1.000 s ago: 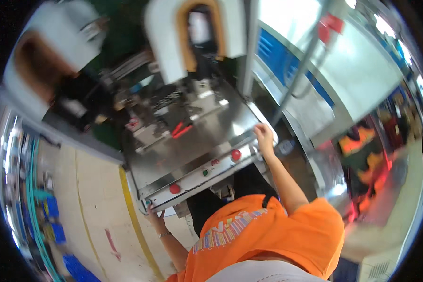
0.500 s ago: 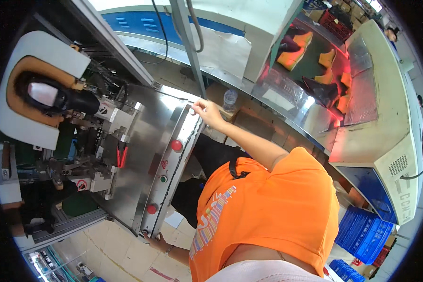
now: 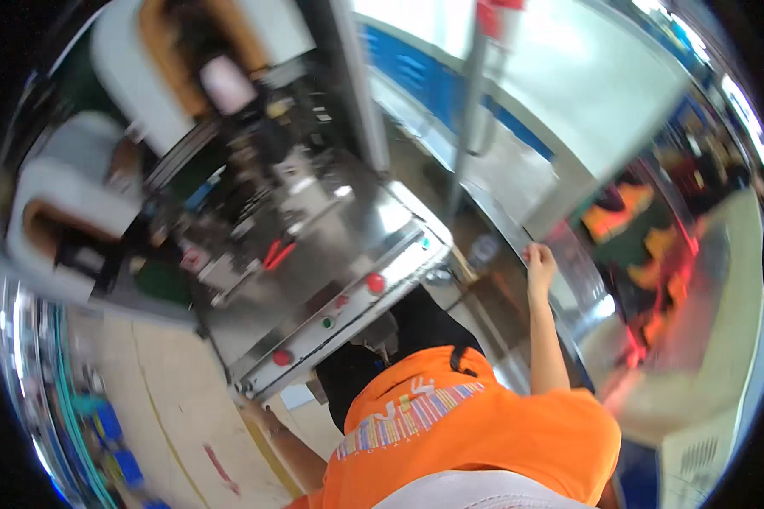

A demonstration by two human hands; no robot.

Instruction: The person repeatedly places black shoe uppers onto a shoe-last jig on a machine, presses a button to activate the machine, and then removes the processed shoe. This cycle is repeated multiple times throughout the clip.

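Note:
My left hand [image 3: 256,411] is at the near left end of the metal control panel [image 3: 373,316], by its corner. Blur hides what its fingers do. My right hand [image 3: 541,265] is raised off the panel, close to the metal edge of the conveyor machine; its fingers are curled in and no object shows in them. Two red buttons [image 3: 375,282] and a green button [image 3: 328,322] sit along the panel. Behind it stands the machine with clamps, a dark shoe-shaped part [image 3: 229,85] and red-handled pliers [image 3: 278,254].
A conveyor [image 3: 632,242] under red light carries orange and dark shoes at the right. A grey post [image 3: 469,110] rises beside a white and blue machine housing [image 3: 586,76]. Clear plastic bottle [image 3: 484,248] stands below the conveyor. Blue crates [image 3: 127,468] are at the lower left.
My right hand has left the panel's right end and moved right, toward the conveyor. My left hand stays near the panel's left end. The whole view has turned and shifted.

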